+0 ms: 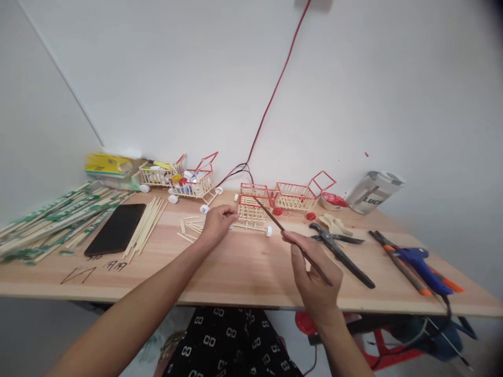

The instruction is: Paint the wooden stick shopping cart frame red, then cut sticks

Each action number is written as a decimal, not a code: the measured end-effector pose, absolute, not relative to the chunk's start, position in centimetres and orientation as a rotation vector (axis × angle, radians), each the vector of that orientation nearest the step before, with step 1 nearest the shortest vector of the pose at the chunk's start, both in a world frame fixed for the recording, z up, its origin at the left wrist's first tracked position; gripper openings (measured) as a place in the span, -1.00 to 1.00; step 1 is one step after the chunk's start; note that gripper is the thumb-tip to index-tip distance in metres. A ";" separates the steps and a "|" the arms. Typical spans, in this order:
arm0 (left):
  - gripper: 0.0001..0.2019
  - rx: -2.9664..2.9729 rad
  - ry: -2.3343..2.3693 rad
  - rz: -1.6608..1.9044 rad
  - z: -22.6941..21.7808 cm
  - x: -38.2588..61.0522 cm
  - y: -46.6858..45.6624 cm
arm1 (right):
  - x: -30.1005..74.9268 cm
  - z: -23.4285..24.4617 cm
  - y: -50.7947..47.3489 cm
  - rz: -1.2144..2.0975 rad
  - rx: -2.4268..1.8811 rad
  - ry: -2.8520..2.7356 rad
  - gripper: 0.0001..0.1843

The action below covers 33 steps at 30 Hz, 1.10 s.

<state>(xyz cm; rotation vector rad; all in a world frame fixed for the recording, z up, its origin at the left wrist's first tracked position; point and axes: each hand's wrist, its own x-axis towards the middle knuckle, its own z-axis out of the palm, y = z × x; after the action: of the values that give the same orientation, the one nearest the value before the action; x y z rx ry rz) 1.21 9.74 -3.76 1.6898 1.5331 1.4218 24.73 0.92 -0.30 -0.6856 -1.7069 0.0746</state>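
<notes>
A miniature shopping cart [251, 213] built of thin wooden sticks, with red-painted upper edges and white wheels, stands in the middle of the table. My left hand [217, 224] pinches it at its left side; the exact contact is hidden behind the fingers. In my right hand [316, 272] is a slim brown paintbrush [271, 215], its tip at the cart's red upper edge. Just behind to the right is another stick cart [296, 198] with a red rim and red wheels. A small bowl of red paint [333, 201] sits beyond it.
More stick carts [192, 183] stand back left, holding small items. Loose sticks [146, 226], a black phone [116, 229] and wrapped chopsticks [55, 220] lie left. On the right are black-handled pliers [341, 254], a blue glue gun [422, 267] and a tilted can [375, 192].
</notes>
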 end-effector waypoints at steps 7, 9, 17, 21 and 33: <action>-0.86 1.691 1.534 1.433 -3.7 1.3 9.7 | 26.3 -0.7 0.4 0.032 -0.762 -1.628 -0.64; -0.86 1.701 1.544 1.431 -3.7 1.2 9.7 | 26.6 -0.9 0.3 0.048 -0.773 -1.606 -0.64; -0.85 1.673 1.555 1.414 -3.7 1.3 9.7 | 26.8 -1.1 0.4 0.039 -0.779 -1.599 -0.64; -0.85 1.682 1.533 1.424 -3.8 1.2 9.8 | 26.8 -1.1 0.7 0.041 -0.803 -1.589 -0.67; -0.85 1.686 1.561 1.426 -3.8 1.2 9.8 | 27.0 -0.9 0.4 0.057 -0.837 -1.590 -0.70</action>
<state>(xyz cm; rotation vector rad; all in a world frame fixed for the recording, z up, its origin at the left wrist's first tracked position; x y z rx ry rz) 1.21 9.78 -3.79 1.6864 1.5606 1.4265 27.01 0.43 -0.91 -0.8372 -1.5898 0.0573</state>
